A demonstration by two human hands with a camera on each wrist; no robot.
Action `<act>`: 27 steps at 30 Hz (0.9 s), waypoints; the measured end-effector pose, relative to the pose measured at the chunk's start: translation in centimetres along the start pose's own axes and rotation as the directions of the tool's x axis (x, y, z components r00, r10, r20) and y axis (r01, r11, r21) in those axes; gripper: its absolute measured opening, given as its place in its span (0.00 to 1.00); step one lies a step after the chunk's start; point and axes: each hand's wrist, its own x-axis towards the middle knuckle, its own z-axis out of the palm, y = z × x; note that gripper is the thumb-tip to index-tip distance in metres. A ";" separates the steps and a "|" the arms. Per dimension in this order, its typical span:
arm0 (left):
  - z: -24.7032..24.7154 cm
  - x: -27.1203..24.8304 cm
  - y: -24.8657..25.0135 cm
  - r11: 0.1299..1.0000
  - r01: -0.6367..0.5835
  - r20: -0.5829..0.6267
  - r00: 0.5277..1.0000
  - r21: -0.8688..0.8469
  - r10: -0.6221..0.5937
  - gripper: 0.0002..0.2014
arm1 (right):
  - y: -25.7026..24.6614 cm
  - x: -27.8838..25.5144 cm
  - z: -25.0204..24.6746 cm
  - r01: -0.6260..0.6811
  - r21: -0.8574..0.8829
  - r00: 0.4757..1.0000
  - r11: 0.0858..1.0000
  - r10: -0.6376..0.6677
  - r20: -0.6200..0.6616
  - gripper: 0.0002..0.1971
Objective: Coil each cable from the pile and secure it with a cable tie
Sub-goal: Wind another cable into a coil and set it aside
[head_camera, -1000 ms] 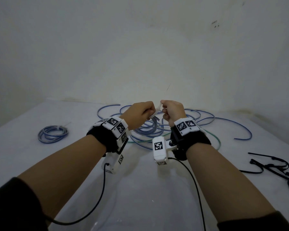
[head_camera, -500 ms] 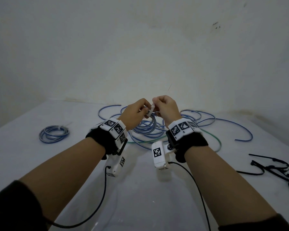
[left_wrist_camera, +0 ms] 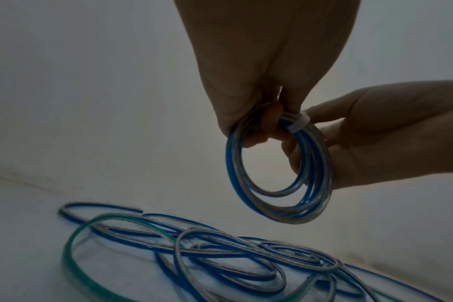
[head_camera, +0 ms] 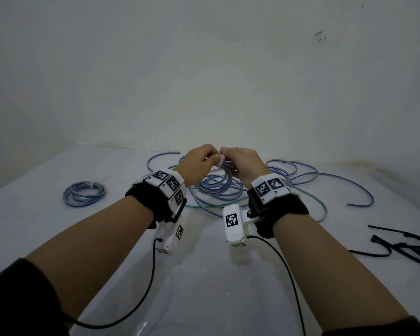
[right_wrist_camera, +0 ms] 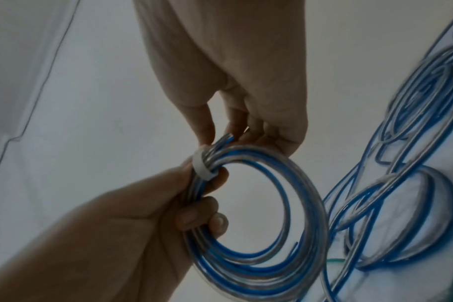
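A blue and clear cable coil [head_camera: 216, 187] [left_wrist_camera: 292, 217] [right_wrist_camera: 305, 204] hangs in the air between both hands, above the loose cable pile [head_camera: 289, 175] [left_wrist_camera: 220, 251] [right_wrist_camera: 414, 143]. A white cable tie [head_camera: 220, 162] [left_wrist_camera: 299, 123] [right_wrist_camera: 202, 167] wraps the top of the coil. My left hand [head_camera: 210, 160] [right_wrist_camera: 207, 204] grips the coil just beside the tie, fingers curled through the ring. My right hand [head_camera: 226, 155] [right_wrist_camera: 225, 137] pinches the bundle and its cable ends right at the tie.
A tied blue coil [head_camera: 84, 196] lies at the left of the white table [head_camera: 204, 287]. Black cable ties [head_camera: 407, 246] lie at the right edge. A green cable [head_camera: 318, 202] runs through the pile. A white wall stands close behind.
Both hands have moved a little away from me and closer together. The white strip that stretched between them now sits short and snug on the coil.
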 end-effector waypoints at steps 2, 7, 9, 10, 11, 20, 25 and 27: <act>0.0 -0.2 -0.1 1.000 -0.014 0.003 1.000 -0.017 0.014 0.07 | 0.0 -0.1 0.2 0.023 -0.042 1.000 0.999 -0.023 0.007 0.09; 0.0 -0.3 -0.4 0.997 -0.069 0.019 0.997 -0.034 0.070 0.06 | 0.1 0.5 1.2 0.043 -0.171 0.994 0.984 -0.059 -0.093 0.13; 0.0 -0.2 -0.4 0.994 -0.105 0.021 0.994 -0.007 0.106 0.06 | 0.1 0.8 1.4 0.037 -0.188 0.989 0.981 -0.063 -0.134 0.15; -0.1 -0.2 -0.3 0.993 -0.120 0.024 0.993 0.014 0.120 0.07 | 0.0 1.0 1.4 0.027 -0.192 0.988 0.981 -0.055 -0.142 0.16; -0.1 -0.2 -0.2 0.991 -0.133 0.031 0.991 0.032 0.132 0.07 | -0.2 1.0 1.3 0.016 -0.204 0.989 0.979 -0.045 -0.141 0.17; -0.5 0.0 -0.1 0.978 -0.189 0.060 0.981 0.089 0.184 0.08 | -1.3 2.1 0.2 -0.021 -0.247 0.995 0.969 -0.003 -0.097 0.16; -0.5 -0.1 -0.1 0.986 -0.149 0.062 0.988 0.077 0.144 0.08 | -1.5 1.9 1.0 -0.031 -0.278 0.992 0.960 -0.004 -0.125 0.16; -0.4 -0.1 -0.3 0.993 -0.098 0.029 0.995 0.070 0.097 0.08 | -1.4 1.8 1.4 -0.019 -0.263 0.991 0.965 -0.017 -0.131 0.16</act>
